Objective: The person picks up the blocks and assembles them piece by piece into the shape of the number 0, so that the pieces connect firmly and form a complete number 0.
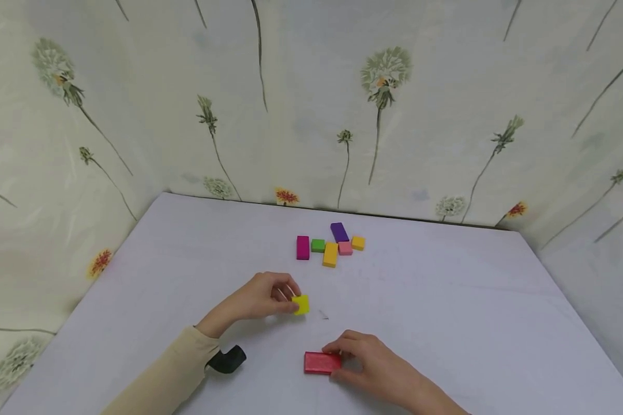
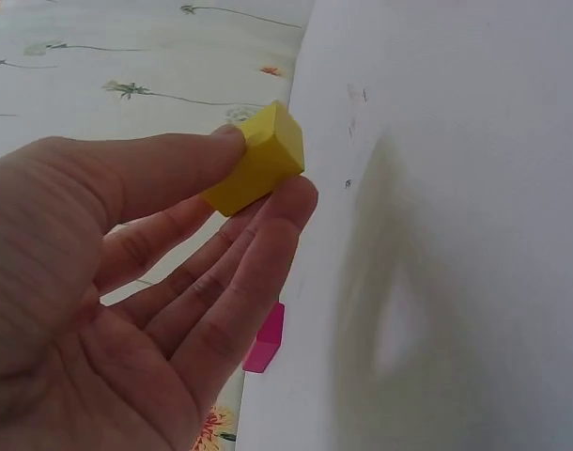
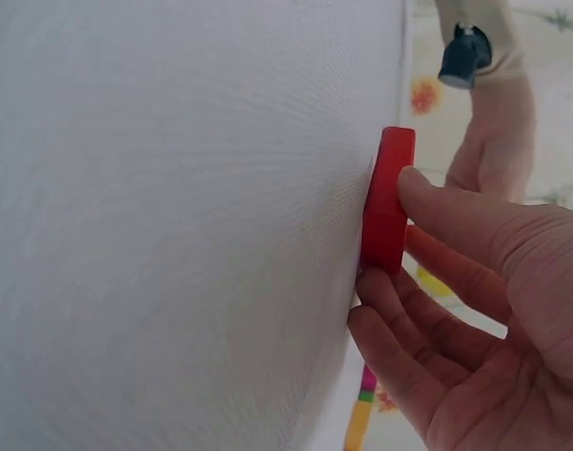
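A small yellow block [image 1: 302, 304] is pinched between the thumb and fingers of my left hand [image 1: 263, 297], held above the white table. In the left wrist view the yellow block [image 2: 260, 162] shows its smooth faces, and the hand's shadow falls on the tabletop. Nearer the front, my right hand [image 1: 371, 366] grips one end of a flat red block [image 1: 319, 363], thumb on one long side and fingers on the other. The right wrist view has the red block [image 3: 388, 199] right at the table surface.
Toward the back lie a magenta block [image 1: 303, 248], a green block [image 1: 318, 245], an orange block [image 1: 330, 255], a pink block [image 1: 345, 248], a purple block [image 1: 340, 232] and a small yellow-orange block [image 1: 358, 242]. A floral curtain [image 1: 311, 115] borders the table [image 1: 446, 300].
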A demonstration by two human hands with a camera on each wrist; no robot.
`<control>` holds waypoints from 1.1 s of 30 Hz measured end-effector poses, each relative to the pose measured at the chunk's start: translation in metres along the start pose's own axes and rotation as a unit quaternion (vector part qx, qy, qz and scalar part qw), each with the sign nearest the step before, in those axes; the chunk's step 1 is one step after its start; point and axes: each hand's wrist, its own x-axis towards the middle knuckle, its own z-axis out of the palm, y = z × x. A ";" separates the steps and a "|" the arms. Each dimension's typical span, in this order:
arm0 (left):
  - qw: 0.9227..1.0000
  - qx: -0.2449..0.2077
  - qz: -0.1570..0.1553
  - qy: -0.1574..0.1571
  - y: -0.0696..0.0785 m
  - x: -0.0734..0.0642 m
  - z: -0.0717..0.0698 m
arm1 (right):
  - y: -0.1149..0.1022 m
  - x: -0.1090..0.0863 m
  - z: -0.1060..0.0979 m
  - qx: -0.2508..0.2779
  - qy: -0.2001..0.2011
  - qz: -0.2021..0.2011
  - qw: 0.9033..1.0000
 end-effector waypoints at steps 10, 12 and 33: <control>0.999 -0.015 -0.023 -0.043 -0.003 -0.007 0.000 | 0.000 0.001 0.000 -0.004 -0.004 0.015 1.000; 0.998 -0.020 -0.030 -0.053 -0.005 -0.008 0.000 | -0.001 0.001 0.000 -0.002 -0.007 0.019 1.000; 0.989 -0.046 -0.058 -0.129 -0.008 -0.015 -0.001 | -0.002 0.002 0.000 -0.003 -0.014 0.025 1.000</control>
